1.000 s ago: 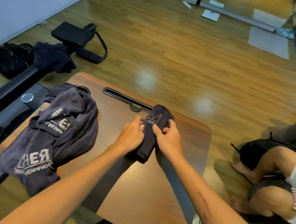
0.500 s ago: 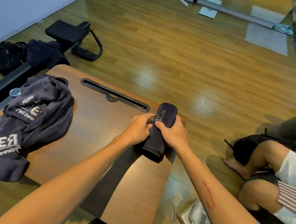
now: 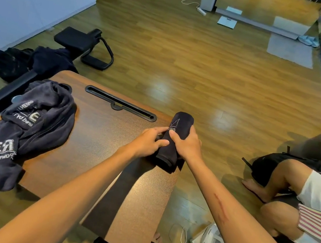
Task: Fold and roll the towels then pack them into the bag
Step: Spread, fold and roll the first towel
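On the table [image 3: 94, 138], the towel pile [image 3: 22, 132] lies at the left edge, the rolled towel [image 3: 173, 144] at the right, the slot [image 3: 120, 104] behind between them.

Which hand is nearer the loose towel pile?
Left. The left hand lies on the rolled towel on the side facing the loose towel pile; the right hand grips its far side.

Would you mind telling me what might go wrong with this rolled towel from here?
The rolled towel sits at the table's right edge, so it may slip to the floor. Both the left hand and right hand pinch it; letting go could let it unroll. The towel pile overhangs the left edge and could slide off.
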